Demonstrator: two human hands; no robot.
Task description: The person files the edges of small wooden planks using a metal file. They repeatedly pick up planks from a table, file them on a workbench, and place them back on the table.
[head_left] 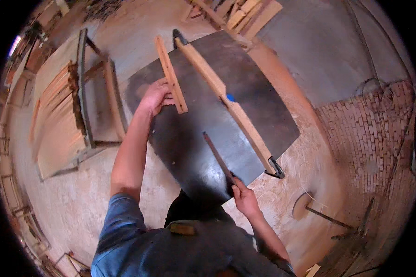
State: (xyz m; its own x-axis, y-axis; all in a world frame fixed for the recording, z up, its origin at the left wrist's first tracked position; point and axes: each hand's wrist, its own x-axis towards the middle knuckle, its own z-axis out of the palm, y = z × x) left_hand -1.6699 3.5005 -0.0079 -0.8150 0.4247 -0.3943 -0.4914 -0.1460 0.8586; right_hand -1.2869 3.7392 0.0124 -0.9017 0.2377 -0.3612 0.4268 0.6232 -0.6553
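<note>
My left hand [157, 97] grips the edge of a narrow wooden strip [169, 73] with small holes along it, held over the left part of a dark, smooth tabletop [187, 134]. In my right hand [246, 199], near the tabletop's front edge, is a slim, dark file [218, 155], its free end pointing up and to the left. A long wooden bar [202, 67] with a shaped middle and black end fittings lies slantwise across the table, to the right of the strip. A small blue spot [230, 97] shows at its middle.
At the left stands a frame [83, 87] beside stacked wooden boards [55, 115]. Pieces of timber [247, 18] lie beyond the table's far edge. On the right are brick paving [356, 134] and a round disc with a rod [302, 205] on the floor.
</note>
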